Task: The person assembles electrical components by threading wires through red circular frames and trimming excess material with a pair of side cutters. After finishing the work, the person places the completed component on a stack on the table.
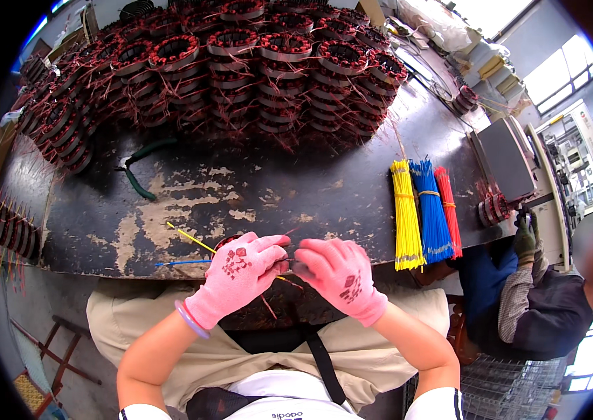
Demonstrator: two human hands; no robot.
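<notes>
I count two pink-gloved hands at centre, three wire bundles at right, one green-handled pliers upper left, one co-worker lower right.

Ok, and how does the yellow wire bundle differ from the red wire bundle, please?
The yellow wire bundle is thicker; the red wire bundle is slimmer. The yellow bundle looks longer than the red. The yellow one lies nearer the right hand, while the red one lies beyond the blue bundle. Both lie on the table, tied with a band.

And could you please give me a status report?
Left hand and right hand nearly meeting, grip unclear. Yellow wire and blue wire jutting left. Green-handled pliers lying apart.
</notes>
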